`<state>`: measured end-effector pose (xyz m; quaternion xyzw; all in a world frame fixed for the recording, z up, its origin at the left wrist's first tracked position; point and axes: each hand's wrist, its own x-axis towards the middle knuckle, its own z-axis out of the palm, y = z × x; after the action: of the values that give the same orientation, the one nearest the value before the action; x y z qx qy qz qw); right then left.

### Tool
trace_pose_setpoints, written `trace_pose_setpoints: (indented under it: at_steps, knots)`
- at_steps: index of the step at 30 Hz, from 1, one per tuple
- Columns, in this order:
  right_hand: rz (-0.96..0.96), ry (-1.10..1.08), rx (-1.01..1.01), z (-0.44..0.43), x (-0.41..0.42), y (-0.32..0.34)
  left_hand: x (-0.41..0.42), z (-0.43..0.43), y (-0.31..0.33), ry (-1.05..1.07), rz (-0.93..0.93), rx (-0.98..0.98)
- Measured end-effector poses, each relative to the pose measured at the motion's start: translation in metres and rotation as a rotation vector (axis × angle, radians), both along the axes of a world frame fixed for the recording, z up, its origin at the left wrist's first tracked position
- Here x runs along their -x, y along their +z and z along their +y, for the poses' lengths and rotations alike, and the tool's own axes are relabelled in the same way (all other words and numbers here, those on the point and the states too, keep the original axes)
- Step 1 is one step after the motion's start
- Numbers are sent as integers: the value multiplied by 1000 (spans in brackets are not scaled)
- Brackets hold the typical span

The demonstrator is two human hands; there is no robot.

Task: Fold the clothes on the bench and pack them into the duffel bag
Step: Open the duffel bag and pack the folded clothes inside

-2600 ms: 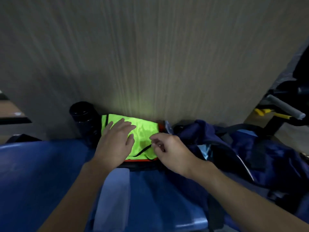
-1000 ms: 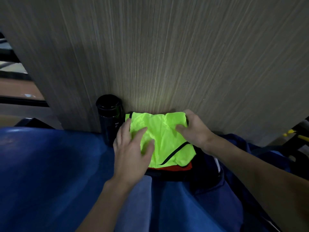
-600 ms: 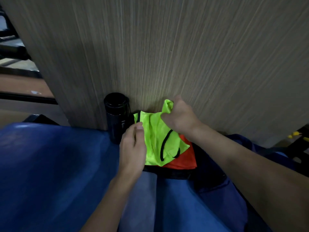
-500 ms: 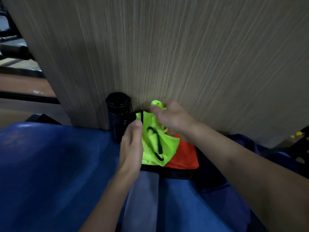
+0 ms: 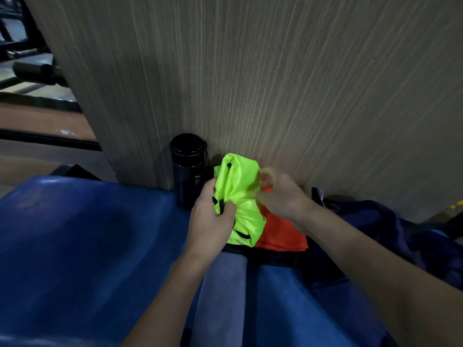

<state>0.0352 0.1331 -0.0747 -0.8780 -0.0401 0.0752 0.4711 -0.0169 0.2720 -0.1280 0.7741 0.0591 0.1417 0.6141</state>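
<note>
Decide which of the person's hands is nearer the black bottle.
Left. The left hand grips the neon green garment right beside the black bottle; the right hand is at the garment's far side, away from the bottle.

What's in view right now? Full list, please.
wall panel: one, grey-brown wood grain, behind the bench
bench: one, blue, foreground
bottle: one, black, upright against the panel, left of the vest
vest: one, neon yellow-green with black trim, bunched, over the orange cloth
orange cloth: one, lying beneath the vest
duffel bag: one, navy, right
left hand: grips the vest's left side
right hand: blurred, at the vest's right edge; grip unclear
</note>
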Motion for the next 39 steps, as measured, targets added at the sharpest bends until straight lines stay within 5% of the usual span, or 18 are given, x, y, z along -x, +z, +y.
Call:
trace_pose_setpoints:
  at_steps: [6, 12, 16, 20, 24, 28, 32, 39]
  knots:
    - [169, -51, -233, 6, 11, -18, 0, -3, -1, 19, 31, 60]
    - [228, -63, -750, 4, 20, -12, 12, -3, 3, -51, 9, 106]
    - [81, -180, -780, -5, 35, -4, 26, -6, 22, -212, -31, 103]
    - [-3, -267, -891, -19, 58, 12, 39, -16, 40, -270, -16, -122]
    - [-14, -260, -1026, -44, 83, 24, 49, -37, 57, -317, -45, 113]
    - [-34, -229, -1086, -89, 103, 26, 53, -62, 67, -314, -104, 42]
    - [-191, -272, -797, -151, 124, 18, 53, -83, 82, -513, -116, -166]
    - [-223, 34, -194, -214, 161, 2, 54, -143, 100, -992, -61, -573]
